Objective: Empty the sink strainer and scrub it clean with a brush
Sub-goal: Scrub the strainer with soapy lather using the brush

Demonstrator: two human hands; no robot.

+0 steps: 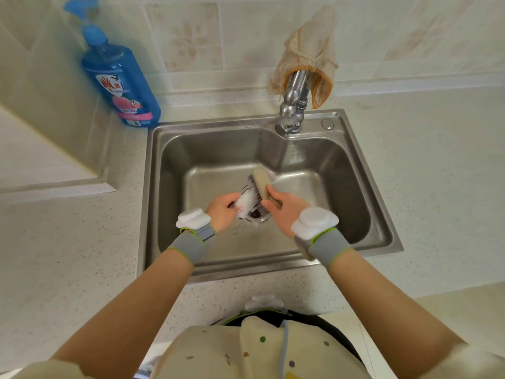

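Note:
Over the middle of the steel sink point(363, 187), my left hand point(222, 213) grips the sink strainer point(246, 201), which is covered in white foam. My right hand point(287, 209) holds a scrubbing brush point(261, 184) with a pale wooden back and dark bristles. The bristles press against the foamy strainer. Just below the strainer, the open drain hole point(258, 214) shows in the sink floor. Most of the strainer's shape is hidden by foam and my fingers.
A blue pump bottle of dish soap point(120, 77) stands on the counter at the sink's back left corner. The chrome tap point(292, 105) rises at the back rim with a beige rag point(308, 50) draped over it. Speckled countertop point(437, 160) surrounds the sink.

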